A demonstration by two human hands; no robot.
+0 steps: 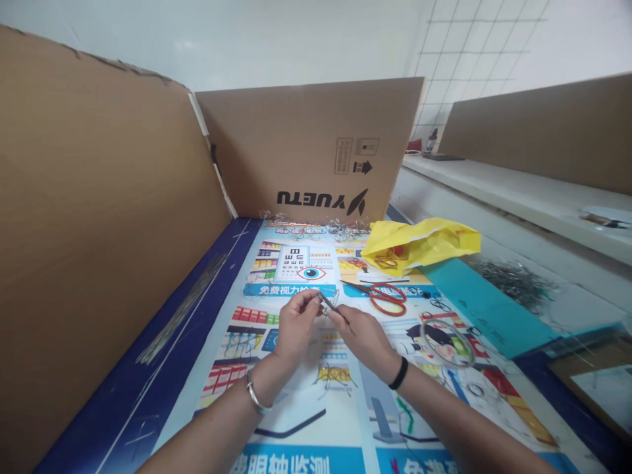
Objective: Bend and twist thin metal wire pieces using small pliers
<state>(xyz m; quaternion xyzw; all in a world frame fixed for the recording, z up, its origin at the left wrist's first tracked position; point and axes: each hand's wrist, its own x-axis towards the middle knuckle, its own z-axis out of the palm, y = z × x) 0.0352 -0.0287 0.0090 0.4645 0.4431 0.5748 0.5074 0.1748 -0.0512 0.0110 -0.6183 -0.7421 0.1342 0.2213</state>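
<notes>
Over the middle of the printed sheet (309,388), my left hand (297,326) and my right hand (368,339) meet, fingers closed in a pinch. Between them runs a slim dark grey, rod-like piece (328,303), its kind too small to make out. My right hand grips its lower end, while my left fingertips pinch at its upper end. Fine wire strands show around the fingertips. Just beyond my right hand lie scissors (388,299) with orange handles, blades pointing left. Below the hands, several short bent wires (336,378) rest on the sheet.
Straight wires (182,306) lie in a bundle at left, beside a cardboard wall (83,230). Another cardboard panel (296,145) stands behind. To the right are a yellow bag (429,240), a wire coil (469,349) and a heap of wire pieces (513,283).
</notes>
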